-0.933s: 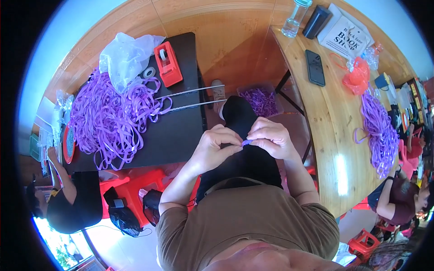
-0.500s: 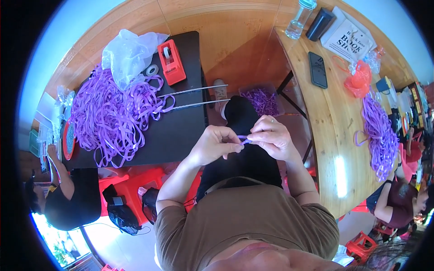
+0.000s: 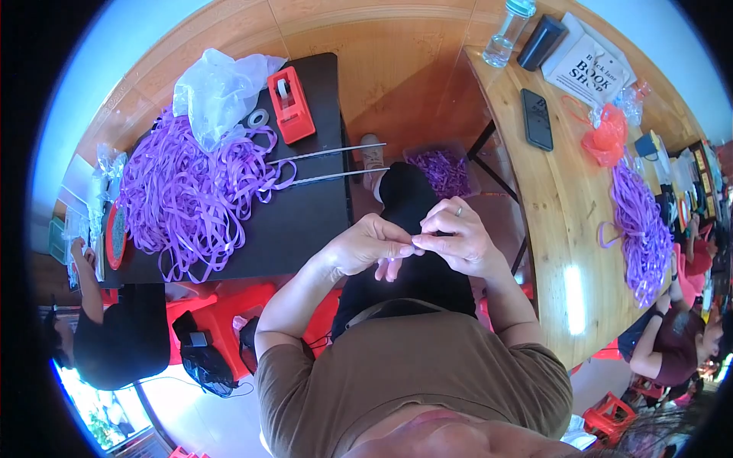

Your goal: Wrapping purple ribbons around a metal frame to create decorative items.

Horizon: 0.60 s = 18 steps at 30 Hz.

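Over my dark-trousered lap, my left hand [image 3: 372,246] and my right hand [image 3: 460,240] meet with their fingertips pressed together. Between them they pinch a small piece of purple ribbon, nearly all hidden by the fingers. On the black table to the left lies a big tangled heap of purple ribbon [image 3: 191,202], partly under a clear plastic bag [image 3: 217,95]. Two thin metal rods [image 3: 340,177] stick out from that table's edge toward my knee. A clear bin [image 3: 475,183] on the floor holds many short purple ribbon pieces [image 3: 440,169].
A red tape dispenser [image 3: 292,114] and a tape roll [image 3: 258,118] are on the black table [image 3: 321,99]. The wooden table [image 3: 557,221] at right carries a phone [image 3: 537,120], a bottle [image 3: 502,42] and a purple ribbon bundle [image 3: 640,229]. Red stools and other people are at both sides.
My hands have come closer together at the fingertips, and the purple ribbon seen between them earlier is now almost covered. My left hand has turned slightly, with lower fingers showing underneath.
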{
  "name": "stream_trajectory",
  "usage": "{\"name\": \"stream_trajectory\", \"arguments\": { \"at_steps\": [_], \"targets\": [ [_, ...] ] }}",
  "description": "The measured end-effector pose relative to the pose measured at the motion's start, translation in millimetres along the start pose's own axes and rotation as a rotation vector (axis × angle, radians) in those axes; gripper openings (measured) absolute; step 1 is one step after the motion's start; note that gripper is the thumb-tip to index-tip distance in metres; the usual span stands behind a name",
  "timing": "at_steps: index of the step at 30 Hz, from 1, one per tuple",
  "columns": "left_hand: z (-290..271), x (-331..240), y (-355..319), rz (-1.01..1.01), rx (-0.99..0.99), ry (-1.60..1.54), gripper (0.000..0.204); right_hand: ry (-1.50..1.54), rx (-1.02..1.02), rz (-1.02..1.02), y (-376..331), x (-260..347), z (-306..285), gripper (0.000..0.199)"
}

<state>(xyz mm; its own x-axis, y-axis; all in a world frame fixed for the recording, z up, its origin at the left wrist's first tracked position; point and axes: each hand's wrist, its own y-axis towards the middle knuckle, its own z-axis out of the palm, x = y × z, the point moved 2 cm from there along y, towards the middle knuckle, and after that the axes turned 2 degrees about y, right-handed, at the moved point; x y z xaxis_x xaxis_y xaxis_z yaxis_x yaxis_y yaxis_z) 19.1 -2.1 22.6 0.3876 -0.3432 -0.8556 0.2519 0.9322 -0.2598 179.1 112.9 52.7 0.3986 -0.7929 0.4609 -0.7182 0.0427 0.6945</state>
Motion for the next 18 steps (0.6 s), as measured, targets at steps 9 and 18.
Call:
{"name": "stream_trajectory", "arguments": {
  "at_steps": [9, 18],
  "targets": [
    [24, -8, -11, 0.461, -0.297, 0.797, 0.008, -0.071, 0.001, -0.017, -2, 6, 7, 0.020],
    [37, 7, -5, 0.909, -0.599, 1.556, 0.022, 0.041, -0.151, 0.319, -13, -1, 22, 0.012]
  ]
}}
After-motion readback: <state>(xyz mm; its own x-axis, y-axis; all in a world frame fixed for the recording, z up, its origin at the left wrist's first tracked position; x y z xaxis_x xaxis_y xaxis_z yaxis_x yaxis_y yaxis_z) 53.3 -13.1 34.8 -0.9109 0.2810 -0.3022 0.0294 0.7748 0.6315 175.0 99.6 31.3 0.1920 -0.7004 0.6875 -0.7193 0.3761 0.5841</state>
